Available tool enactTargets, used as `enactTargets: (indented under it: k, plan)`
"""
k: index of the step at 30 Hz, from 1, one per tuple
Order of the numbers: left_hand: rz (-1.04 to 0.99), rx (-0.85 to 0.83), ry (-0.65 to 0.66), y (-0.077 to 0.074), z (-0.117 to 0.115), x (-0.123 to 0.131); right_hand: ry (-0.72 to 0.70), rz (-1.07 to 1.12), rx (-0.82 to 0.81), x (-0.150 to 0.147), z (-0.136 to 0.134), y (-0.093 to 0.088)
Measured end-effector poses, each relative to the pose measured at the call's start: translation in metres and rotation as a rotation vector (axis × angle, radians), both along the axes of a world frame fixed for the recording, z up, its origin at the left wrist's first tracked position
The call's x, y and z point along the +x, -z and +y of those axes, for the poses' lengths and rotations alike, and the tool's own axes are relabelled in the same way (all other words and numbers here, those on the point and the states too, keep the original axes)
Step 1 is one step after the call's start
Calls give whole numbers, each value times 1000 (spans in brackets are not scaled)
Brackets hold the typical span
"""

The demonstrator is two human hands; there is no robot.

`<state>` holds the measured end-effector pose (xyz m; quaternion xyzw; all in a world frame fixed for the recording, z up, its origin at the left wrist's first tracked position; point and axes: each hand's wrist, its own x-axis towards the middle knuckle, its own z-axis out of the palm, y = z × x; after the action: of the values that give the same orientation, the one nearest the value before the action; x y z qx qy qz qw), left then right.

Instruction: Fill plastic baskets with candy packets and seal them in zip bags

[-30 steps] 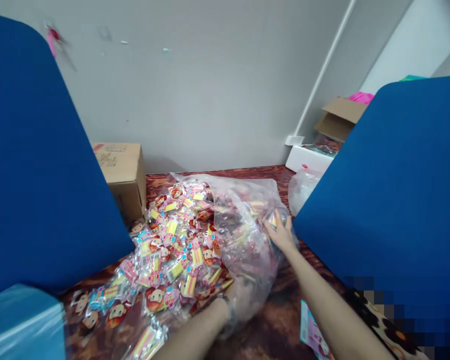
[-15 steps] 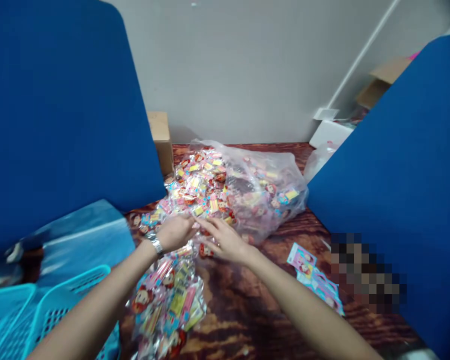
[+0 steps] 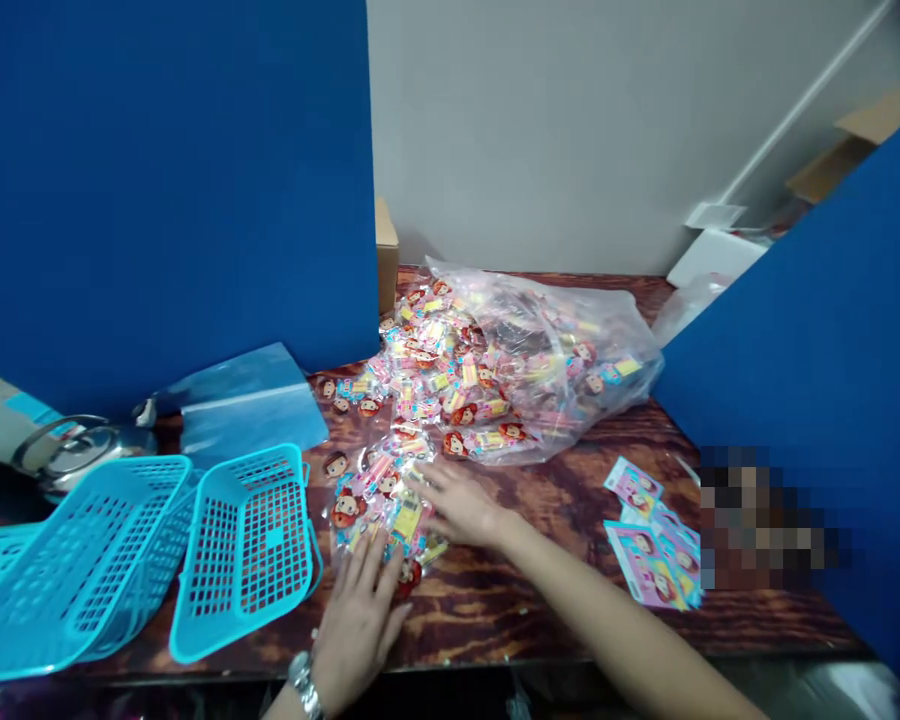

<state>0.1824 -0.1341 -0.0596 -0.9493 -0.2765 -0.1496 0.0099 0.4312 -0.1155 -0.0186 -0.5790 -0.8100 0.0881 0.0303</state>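
Observation:
My left hand (image 3: 358, 608), with a metal watch on its wrist, lies flat and open at the near edge of a pile of small clear packets (image 3: 379, 485). The packets hold pink and yellow pieces and red-haired cartoon figures. On the pile's right side rests my right hand (image 3: 461, 503), its fingers spread over the packets. Behind them, more packets (image 3: 439, 375) spill from a large clear plastic bag (image 3: 607, 330) lying on its side.
Blue plastic baskets (image 3: 240, 540) stand at the left, beside a kettle (image 3: 82, 450) and a flat clear plastic sheet (image 3: 255, 400). Printed cards (image 3: 649, 550) lie at the right. Blue partitions (image 3: 172, 180) flank the wood-patterned table (image 3: 510, 590). A cardboard box (image 3: 387, 260) stands behind the left one.
Both hands have come nearer from the larger heap and moved apart, onto the near packets. The camera view has shifted left and down, showing more of the baskets and the table's front edge.

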Motion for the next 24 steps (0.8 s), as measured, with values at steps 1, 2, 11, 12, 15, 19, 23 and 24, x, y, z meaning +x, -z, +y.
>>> enactTargets:
  k: [1,2,11,12,15,19,23,24]
  plan:
    - [-5,-7,-16,6,4,-2,-88,3,-33,-9,-1,2]
    - [-8,-23,-25,10,9,-3,-138,-8,-61,-15,-3,4]
    - [-38,-153,-94,19,22,4,-93,-29,-35,-24,-28,-5]
    - [-33,-156,-94,20,23,5,-69,-33,-37,-27,-27,-5]
    - [-49,-165,-116,21,24,4,-23,-104,-65,-32,-20,-3]
    - [-85,-170,-163,21,21,-1,23,-117,-112,-20,-9,-11]
    - [-107,-170,-161,23,20,-4,65,50,-94,3,-8,-31]
    - [-106,-176,-158,24,20,-4,7,81,-122,6,-10,-35]
